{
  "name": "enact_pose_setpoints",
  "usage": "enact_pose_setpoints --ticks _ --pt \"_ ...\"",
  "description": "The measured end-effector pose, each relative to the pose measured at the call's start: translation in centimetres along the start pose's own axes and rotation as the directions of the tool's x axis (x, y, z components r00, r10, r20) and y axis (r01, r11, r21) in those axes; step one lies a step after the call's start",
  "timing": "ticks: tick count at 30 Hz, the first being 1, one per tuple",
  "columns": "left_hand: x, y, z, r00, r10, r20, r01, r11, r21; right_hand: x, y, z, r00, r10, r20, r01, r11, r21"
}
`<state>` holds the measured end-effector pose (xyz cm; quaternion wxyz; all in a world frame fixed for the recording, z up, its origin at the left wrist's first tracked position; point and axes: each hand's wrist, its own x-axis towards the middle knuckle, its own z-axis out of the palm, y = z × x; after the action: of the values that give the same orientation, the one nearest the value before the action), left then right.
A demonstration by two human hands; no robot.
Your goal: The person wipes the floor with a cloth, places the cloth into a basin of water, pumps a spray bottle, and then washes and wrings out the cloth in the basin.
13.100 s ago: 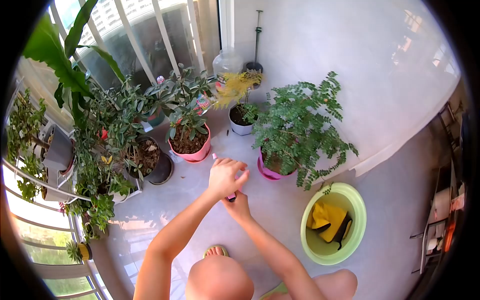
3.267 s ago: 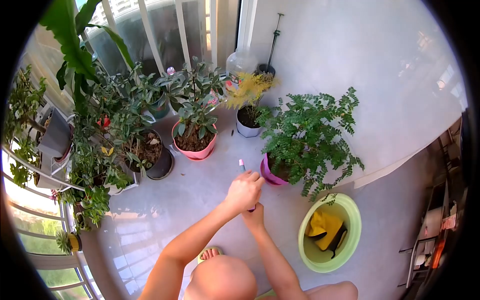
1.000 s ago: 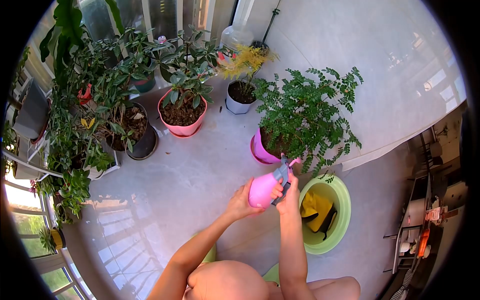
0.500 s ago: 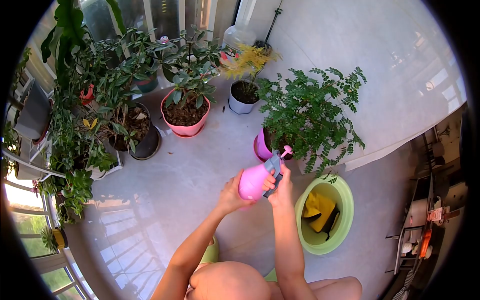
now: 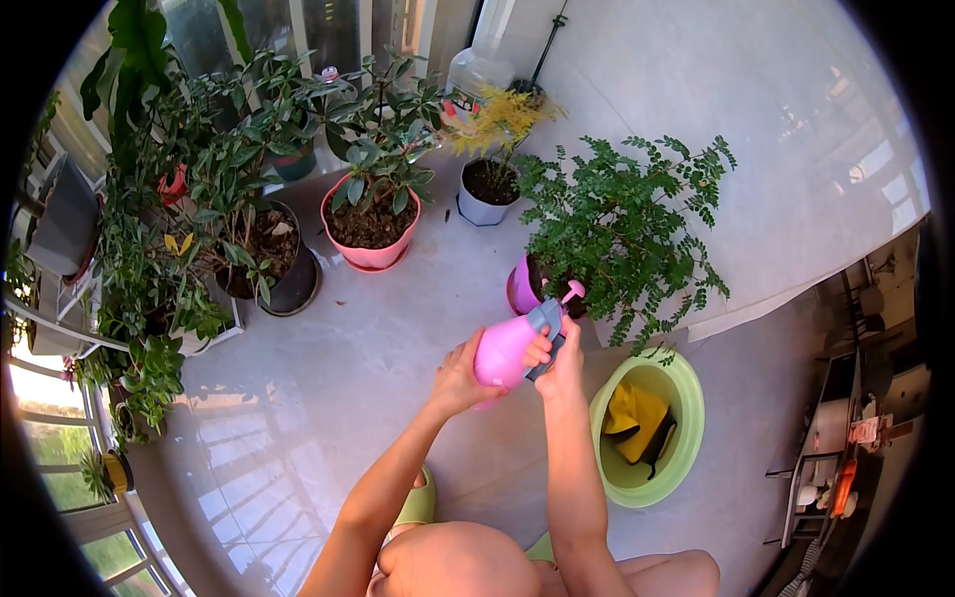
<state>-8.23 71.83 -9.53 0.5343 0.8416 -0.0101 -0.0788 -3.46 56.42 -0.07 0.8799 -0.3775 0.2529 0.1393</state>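
A pink spray bottle [image 5: 502, 350] with a grey head and a pink pump knob is held between both hands, tilted up and to the right. My left hand [image 5: 463, 378] is wrapped round its body near the base. My right hand [image 5: 559, 360] grips the grey handle, fingers curled round it. Just beyond the spray head stands a leafy green plant [image 5: 627, 234] in a purple pot [image 5: 519, 287]. The bottle's top overlaps the pot's near edge in view; whether they touch I cannot tell.
A light green bucket [image 5: 694, 398] holding a yellow and black cloth-like item [image 5: 637, 418] stands at right. Further back are a pink pot [image 5: 370, 254], a white pot [image 5: 481, 209] and a dark pot [image 5: 298, 284] with plants. Plant shelves line the left.
The spray bottle and both hands have shifted very slightly, with the bottle's head a little higher to the right. Both hands keep their hold.
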Motion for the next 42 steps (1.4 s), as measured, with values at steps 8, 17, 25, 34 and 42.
enact_pose_setpoints --ticks 8,17,25,34,42 --pt "0.6 0.7 0.3 0.999 0.019 0.031 -0.02 1.0 0.022 0.1 -0.7 -0.8 1.0 -0.009 0.026 0.009 1.0 0.025" --pt "0.5 0.9 1.6 0.998 0.028 0.06 -0.027 0.999 -0.023 -0.3 -1.1 -1.7 0.999 -0.044 -0.016 0.044 0.999 -0.022" --pt "0.4 0.3 2.5 0.996 0.07 0.048 -0.067 0.996 -0.057 -0.6 -1.0 -2.2 0.998 -0.045 -0.048 0.043 0.999 -0.028" --pt "-0.7 0.5 2.8 0.996 0.065 0.059 -0.058 0.993 -0.107 -1.4 -0.5 -2.4 0.996 -0.045 -0.08 0.04 0.997 -0.067" --pt "-1.9 -0.2 3.8 0.997 0.065 0.045 -0.058 0.988 -0.141 -2.5 0.1 -2.3 0.992 -0.036 -0.12 0.021 0.993 -0.117"
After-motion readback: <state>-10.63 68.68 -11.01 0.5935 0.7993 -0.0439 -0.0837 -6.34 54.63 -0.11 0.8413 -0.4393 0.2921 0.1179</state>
